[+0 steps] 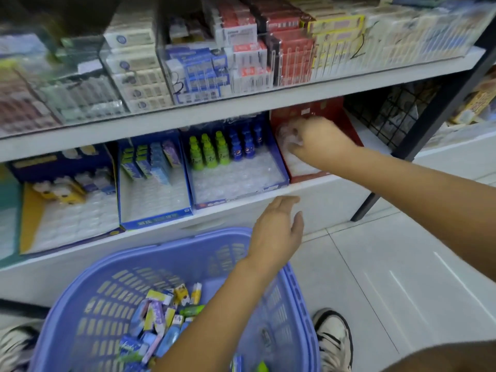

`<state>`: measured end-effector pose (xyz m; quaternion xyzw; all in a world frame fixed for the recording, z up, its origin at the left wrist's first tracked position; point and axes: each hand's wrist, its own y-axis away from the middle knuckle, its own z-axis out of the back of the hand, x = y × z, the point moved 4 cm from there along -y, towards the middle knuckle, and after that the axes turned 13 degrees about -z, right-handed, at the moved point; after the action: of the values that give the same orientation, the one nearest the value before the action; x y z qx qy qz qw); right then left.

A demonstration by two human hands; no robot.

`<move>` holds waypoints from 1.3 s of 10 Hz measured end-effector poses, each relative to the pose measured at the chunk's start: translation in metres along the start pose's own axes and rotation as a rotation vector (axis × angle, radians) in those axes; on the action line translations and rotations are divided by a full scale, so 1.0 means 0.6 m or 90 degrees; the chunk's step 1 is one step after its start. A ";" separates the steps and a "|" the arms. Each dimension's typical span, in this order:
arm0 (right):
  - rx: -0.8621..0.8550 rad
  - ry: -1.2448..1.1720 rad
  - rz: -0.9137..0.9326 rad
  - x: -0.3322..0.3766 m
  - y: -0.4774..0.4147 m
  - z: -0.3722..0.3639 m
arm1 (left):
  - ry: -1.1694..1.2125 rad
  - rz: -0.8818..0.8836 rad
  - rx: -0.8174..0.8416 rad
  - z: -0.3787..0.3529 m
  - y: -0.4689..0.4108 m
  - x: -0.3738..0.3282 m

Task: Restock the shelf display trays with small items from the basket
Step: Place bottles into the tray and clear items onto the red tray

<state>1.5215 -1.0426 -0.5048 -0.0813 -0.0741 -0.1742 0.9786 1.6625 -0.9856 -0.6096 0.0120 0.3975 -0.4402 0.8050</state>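
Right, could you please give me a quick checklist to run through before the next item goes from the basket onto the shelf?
1. Stock in the basket: ok, small boxes lie inside.
2. Left hand free to pick: ok, it is open and holds nothing, above the basket's far rim.
3. Right hand free: not ok, its fingers curl round crumpled clear plastic inside the red tray.
4. Room in the red tray: cannot tell, the hand and the plastic hide much of it.
5. Room in the blue tray: ok, the bottles stand at the back and the front rows are bare.
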 end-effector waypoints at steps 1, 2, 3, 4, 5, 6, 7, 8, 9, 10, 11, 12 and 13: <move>0.171 -0.055 0.098 0.061 0.079 0.001 | 0.113 0.069 0.005 0.011 0.089 0.044; 0.398 0.067 0.235 0.136 0.159 -0.067 | 0.077 0.051 0.005 0.007 0.132 0.054; 0.400 0.166 0.321 0.186 0.203 -0.129 | 0.054 0.133 -0.055 0.009 0.165 0.088; 0.399 0.204 0.312 0.208 0.227 -0.180 | 0.058 0.237 -0.019 -0.001 0.222 0.161; 0.551 0.280 0.284 0.216 0.274 -0.269 | 0.044 0.291 0.093 -0.023 0.265 0.226; 0.705 0.341 0.192 0.209 0.323 -0.357 | 0.046 0.251 0.227 -0.050 0.281 0.261; 0.811 0.358 0.143 0.184 0.371 -0.421 | 0.042 0.149 0.339 -0.079 0.288 0.279; 0.730 0.390 0.197 0.163 0.382 -0.459 | 0.012 0.090 0.411 -0.106 0.303 0.291; 0.688 0.399 0.193 0.143 0.394 -0.512 | -0.031 0.077 0.404 -0.130 0.314 0.303; 0.724 0.438 0.238 0.158 0.393 -0.519 | -0.113 0.065 0.370 -0.142 0.307 0.310; 0.873 0.352 0.059 0.165 0.389 -0.501 | -0.166 0.044 0.352 -0.148 0.302 0.311; 0.910 0.285 0.041 0.184 0.349 -0.456 | -0.171 0.049 0.348 -0.153 0.294 0.311; 0.935 0.109 -0.041 0.186 0.292 -0.397 | -0.176 0.113 0.393 -0.156 0.296 0.320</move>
<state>1.7146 -0.9608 -0.7411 0.6105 -0.0972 -0.1142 0.7777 1.7880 -0.9766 -0.8575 0.2300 0.1304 -0.4657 0.8445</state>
